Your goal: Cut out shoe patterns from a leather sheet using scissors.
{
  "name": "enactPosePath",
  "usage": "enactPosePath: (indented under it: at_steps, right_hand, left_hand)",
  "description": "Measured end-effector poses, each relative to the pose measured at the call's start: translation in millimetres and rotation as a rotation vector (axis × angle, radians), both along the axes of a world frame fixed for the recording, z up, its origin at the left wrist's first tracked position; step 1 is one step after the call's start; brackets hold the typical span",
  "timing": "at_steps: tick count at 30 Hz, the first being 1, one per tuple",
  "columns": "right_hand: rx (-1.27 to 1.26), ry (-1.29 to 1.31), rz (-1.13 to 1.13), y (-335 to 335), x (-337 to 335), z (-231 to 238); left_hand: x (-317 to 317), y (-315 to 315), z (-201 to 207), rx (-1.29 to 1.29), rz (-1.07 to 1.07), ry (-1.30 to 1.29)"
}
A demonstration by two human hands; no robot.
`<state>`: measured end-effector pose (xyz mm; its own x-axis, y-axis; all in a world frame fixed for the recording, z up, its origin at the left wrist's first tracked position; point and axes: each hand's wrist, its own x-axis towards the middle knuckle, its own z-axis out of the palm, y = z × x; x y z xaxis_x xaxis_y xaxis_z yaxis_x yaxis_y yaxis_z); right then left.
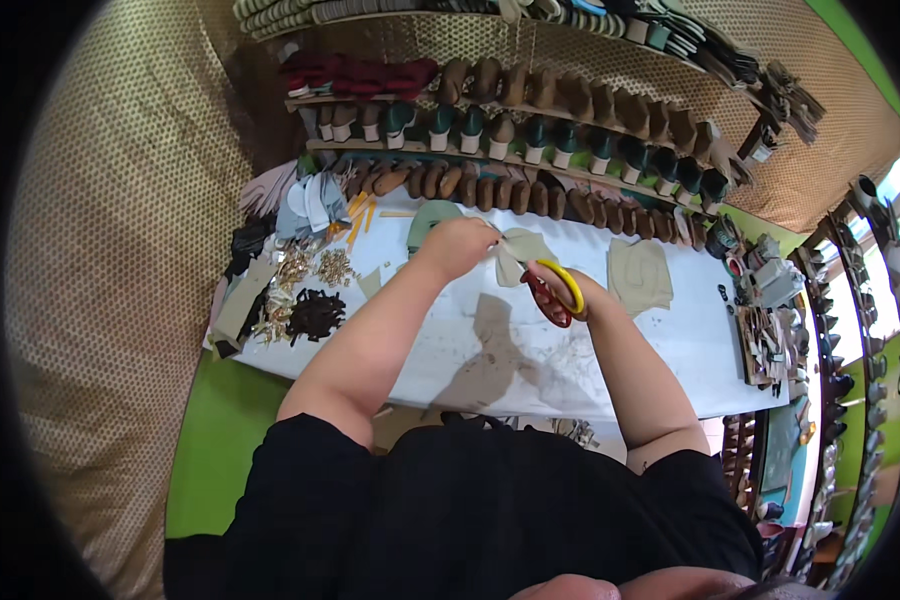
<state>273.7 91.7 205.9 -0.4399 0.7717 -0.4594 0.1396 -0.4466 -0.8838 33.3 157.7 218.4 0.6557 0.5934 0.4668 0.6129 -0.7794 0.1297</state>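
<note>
Above the white-covered table, my left hand pinches a thin beige shoe-upper piece at its left edge. My right hand is closed round a pair of scissors with one yellow and one red handle. The scissor blades point up and left at the beige piece; whether they touch it I cannot tell. A grey-green piece lies just behind my left hand. To the right of the scissors rests a stack of flat beige pieces.
Left on the table are a heap of small black pieces, a pile of small gold-coloured bits and yellow strips. Shelves with rows of brown lasts and dark green ones rise behind. A rack of scraps borders the right edge.
</note>
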Motion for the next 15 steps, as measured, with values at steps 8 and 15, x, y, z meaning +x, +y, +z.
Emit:
enactPosePath:
  at_steps: [8,15]
  right_hand:
    - [-0.173,-0.081,0.192,-16.2,-1.0,-54.8]
    - [-0.219,-0.118,0.341,-97.0,-23.8,-216.2]
  left_hand:
    - [-14.0,-50.8,-51.9,-0.098,0.056,0.055]
    - [-49.2,-154.9,-210.2,-0.295,-0.075,0.092]
